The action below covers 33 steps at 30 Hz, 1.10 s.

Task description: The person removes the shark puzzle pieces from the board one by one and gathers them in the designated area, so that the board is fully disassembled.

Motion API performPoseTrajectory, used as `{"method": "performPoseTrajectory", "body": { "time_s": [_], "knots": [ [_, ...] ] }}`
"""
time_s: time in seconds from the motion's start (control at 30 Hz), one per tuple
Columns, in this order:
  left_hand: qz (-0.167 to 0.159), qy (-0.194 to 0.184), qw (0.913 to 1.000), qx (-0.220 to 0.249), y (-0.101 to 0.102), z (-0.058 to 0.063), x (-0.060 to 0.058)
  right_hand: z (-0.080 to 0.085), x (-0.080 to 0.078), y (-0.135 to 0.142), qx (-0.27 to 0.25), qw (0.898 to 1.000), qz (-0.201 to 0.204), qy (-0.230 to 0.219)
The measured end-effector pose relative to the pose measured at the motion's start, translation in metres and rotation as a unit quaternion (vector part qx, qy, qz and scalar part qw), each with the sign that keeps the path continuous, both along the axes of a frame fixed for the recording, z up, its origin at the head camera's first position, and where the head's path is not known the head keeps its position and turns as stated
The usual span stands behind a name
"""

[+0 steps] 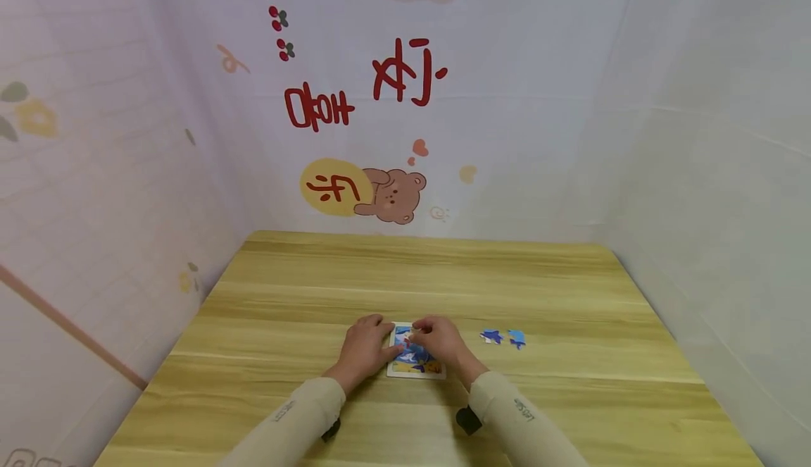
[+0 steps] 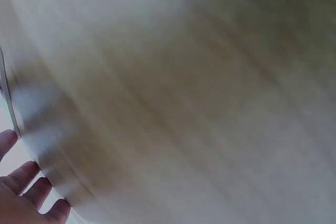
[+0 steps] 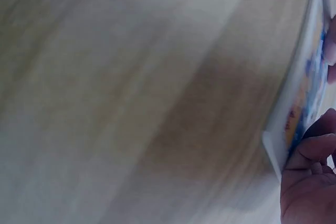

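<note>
A small jigsaw puzzle in a white frame lies on the table, with a blue sea picture and a yellow-orange strip along its near side. My left hand rests at its left edge, the thumb reaching over the picture; its fingertips touch the table in the left wrist view. Over the upper right of the puzzle, my right hand has curled fingers and pinches a small puzzle piece, mostly hidden by the fingers. In the right wrist view the white frame runs beside the right hand.
Two loose blue puzzle pieces lie right of the puzzle: one with dark blue and white, one lighter blue. The wood-grain table is bordered by white printed wall sheets at the back and both sides.
</note>
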<state>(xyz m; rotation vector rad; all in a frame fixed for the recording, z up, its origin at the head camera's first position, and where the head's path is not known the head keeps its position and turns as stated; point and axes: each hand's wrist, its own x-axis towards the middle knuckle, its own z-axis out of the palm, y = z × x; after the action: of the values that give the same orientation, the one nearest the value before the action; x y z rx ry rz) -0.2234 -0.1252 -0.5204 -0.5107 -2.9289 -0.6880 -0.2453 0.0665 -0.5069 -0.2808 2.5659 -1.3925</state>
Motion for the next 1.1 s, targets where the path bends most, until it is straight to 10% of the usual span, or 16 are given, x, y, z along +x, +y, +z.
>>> {"method": "performPoseTrajectory", "body": {
  "time_s": [0.53,1.1],
  "knots": [
    [0.017,0.006,0.9998,0.004,0.004,0.0,0.0,0.002,-0.001,-0.005,0.022,0.998,0.051,-0.018],
    [0.009,0.007,0.9999,0.005,0.003,-0.005,-0.002,0.0,-0.005,-0.011,-0.04,0.999,-0.011,-0.032]
  ]
}}
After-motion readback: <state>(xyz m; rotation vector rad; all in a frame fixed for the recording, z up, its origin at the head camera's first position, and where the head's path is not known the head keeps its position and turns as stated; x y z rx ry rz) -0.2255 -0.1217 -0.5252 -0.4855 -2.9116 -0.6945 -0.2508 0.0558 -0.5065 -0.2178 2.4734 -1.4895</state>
